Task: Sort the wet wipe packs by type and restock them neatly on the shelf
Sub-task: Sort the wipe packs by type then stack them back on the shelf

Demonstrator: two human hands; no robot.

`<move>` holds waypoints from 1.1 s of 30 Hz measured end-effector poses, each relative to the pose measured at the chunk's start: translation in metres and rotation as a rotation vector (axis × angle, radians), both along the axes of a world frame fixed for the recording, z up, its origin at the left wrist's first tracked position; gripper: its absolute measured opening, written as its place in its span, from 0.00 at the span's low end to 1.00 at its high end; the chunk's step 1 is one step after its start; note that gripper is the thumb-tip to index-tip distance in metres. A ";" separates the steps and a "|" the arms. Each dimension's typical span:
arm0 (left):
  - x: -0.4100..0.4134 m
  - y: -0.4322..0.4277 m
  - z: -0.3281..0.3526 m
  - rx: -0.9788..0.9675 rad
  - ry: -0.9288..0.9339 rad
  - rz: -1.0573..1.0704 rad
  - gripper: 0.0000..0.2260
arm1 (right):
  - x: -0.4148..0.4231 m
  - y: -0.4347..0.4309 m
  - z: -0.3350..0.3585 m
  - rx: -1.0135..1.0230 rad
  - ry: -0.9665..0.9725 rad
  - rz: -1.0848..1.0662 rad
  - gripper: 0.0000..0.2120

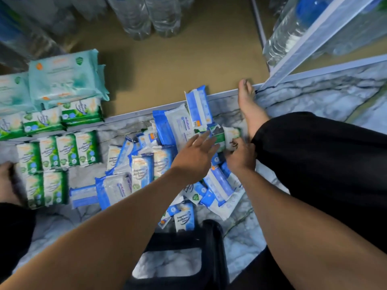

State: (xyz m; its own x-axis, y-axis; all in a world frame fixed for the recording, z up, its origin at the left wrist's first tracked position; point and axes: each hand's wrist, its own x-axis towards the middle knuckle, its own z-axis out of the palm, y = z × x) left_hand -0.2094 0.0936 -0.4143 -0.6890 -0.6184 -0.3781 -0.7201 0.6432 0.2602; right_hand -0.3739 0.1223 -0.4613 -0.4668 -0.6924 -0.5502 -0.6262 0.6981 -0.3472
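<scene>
A loose heap of blue-and-white wipe packs (146,164) lies on the marble floor in front of me. My right hand (240,156) grips a green-and-white pack (227,136) at the heap's far right edge, beside my leg. My left hand (196,153) reaches over the heap with fingers stretched, its tips touching the same green pack. Sorted green packs (56,155) lie in rows on the floor at the left. More green packs (81,110) and large pale teal packs (65,78) sit on the brown bottom shelf (178,70).
Water bottles (144,15) stand at the back of the shelf, more bottles (293,30) behind a white shelf frame at the right. My bare foot (249,105) rests by the shelf edge. A black stool (213,248) sits below me.
</scene>
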 end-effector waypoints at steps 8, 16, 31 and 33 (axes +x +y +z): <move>-0.003 -0.018 -0.013 -0.018 -0.061 -0.054 0.18 | 0.000 0.008 -0.008 -0.103 -0.036 -0.092 0.16; -0.004 -0.010 -0.027 -0.124 0.011 0.171 0.15 | 0.001 0.024 -0.009 -0.141 -0.038 -0.151 0.24; -0.035 -0.006 -0.045 -0.201 -0.090 0.416 0.20 | 0.000 0.030 -0.002 -0.112 -0.003 -0.154 0.22; -0.030 -0.006 -0.043 -0.185 -0.034 0.412 0.21 | -0.001 0.031 0.002 -0.121 -0.007 -0.154 0.22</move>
